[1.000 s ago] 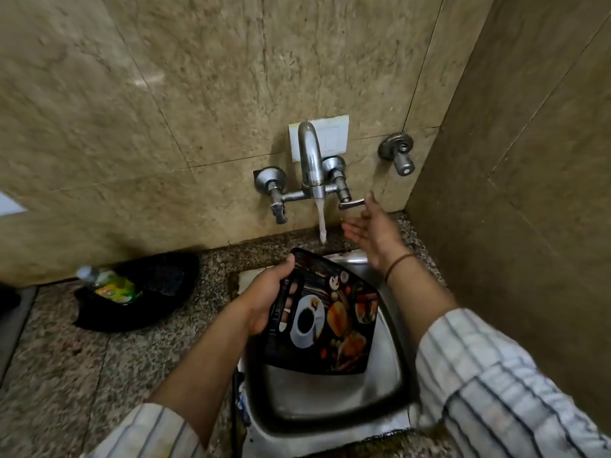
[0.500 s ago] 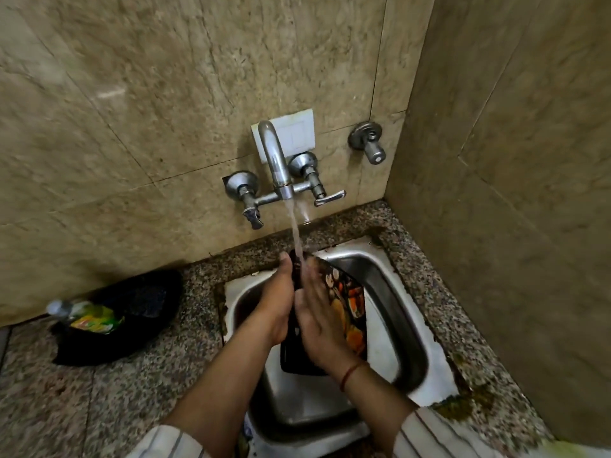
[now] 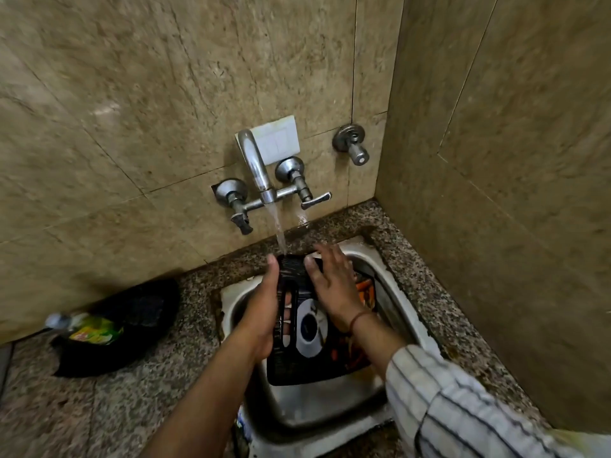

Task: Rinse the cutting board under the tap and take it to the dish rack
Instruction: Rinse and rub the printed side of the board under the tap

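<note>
Over the sink [image 3: 314,408], the board [image 3: 317,355] is held tilted, with its top edge under the stream [image 3: 279,229] from the tap [image 3: 256,166].
- The board's left edge is gripped by the left hand [image 3: 264,312]: the thumb is laid up the front, and the curled fingers are seen through the slot handle.
- The right hand [image 3: 334,285] is laid flat on the board's upper face, fingers straight and spread, with nothing clasped.
- Against half a second ago, the board has been leaned back from nearly edge-on, so more of its printed face is shown, a white cup included.
- Since then the right hand has been shifted up toward the sink's far right corner.
- A second ago that hand was at the lever [image 3: 315,201], and the stream was thinner.
- The board is thin, black and rectangular, with rounded corners and glossy food pictures.
- The sink is a dull steel basin with rounded walls, set into a speckled granite counter [image 3: 429,292].
- Above the sink, the tap is seen as a chrome curved spout on marbled beige tiles [image 3: 165,110].
- Left of the sink, a crumpled black bag [image 3: 139,319] is lying, with a green-labelled bottle [image 3: 86,332] on it.
- A thread band [image 3: 358,319] is worn at the right wrist, below a striped sleeve [image 3: 463,401].
</note>
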